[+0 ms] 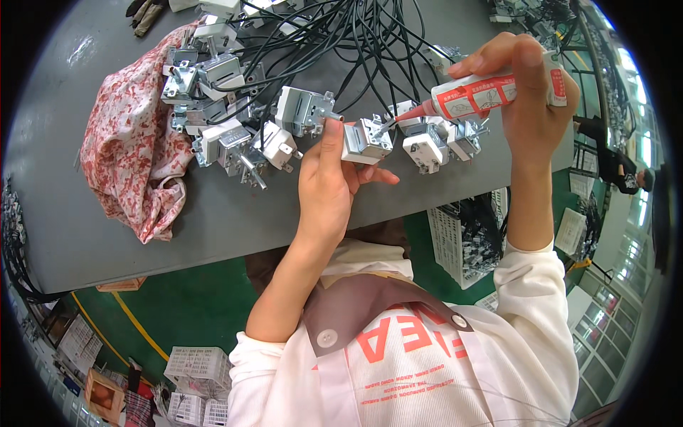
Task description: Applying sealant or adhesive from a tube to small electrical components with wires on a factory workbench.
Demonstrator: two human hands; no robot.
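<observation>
My left hand (329,181) is closed round a thermostat (364,146), a white block with a metal bracket and a short shaft, held just above the table's near edge. In my right hand (535,89) is a squeeze bottle (473,97) with a white and red label, tilted nearly level. Its pink-red nozzle (421,111) points left, with the tip at or very near the held thermostat's shaft; contact is hard to tell. To the right lie a few similar thermostats (427,148). Left of my left hand, another thermostat (302,110) rests beside a pile.
A grey table (235,228) carries a heap of thermostats (203,78) with black leads (356,35) fanning from the far side. A red-and-white patterned cloth (135,142) lies at the left. Under the table edge, a white crate (448,238) stands on the green floor.
</observation>
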